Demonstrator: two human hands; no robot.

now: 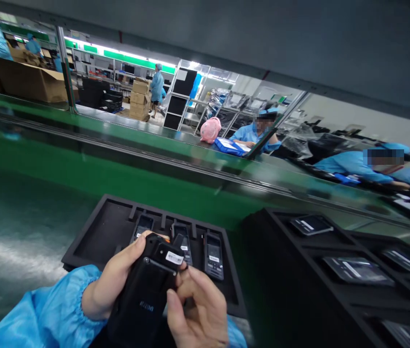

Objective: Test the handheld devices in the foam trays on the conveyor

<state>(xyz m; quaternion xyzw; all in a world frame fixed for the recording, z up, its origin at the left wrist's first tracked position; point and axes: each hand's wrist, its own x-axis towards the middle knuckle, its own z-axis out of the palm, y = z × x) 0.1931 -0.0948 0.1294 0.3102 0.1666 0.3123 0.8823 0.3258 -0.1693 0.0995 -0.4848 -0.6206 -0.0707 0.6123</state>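
Note:
My left hand [121, 270] is wrapped around a black handheld terminal [143, 304], its back turned up. A white barcode label sits near the terminal's top end, and pale lettering marks its lower back. At the terminal's right edge, just below the label, the fingers of my right hand [203, 302] are curled and pinched together. Whatever lies between those fingertips is hidden. Behind my hands, a black foam tray [92, 232] holds several similar terminals in slots, among them a keypad terminal [213, 256] with a white sticker on its screen.
To the right stands a stack of black foam trays [273, 270] with screen devices [357, 269] in its top compartments. A green bench surface [20, 208] lies underneath. Beyond a metal rail are a pink plush toy [210, 129], a cardboard box [31, 79] and several people in blue coats.

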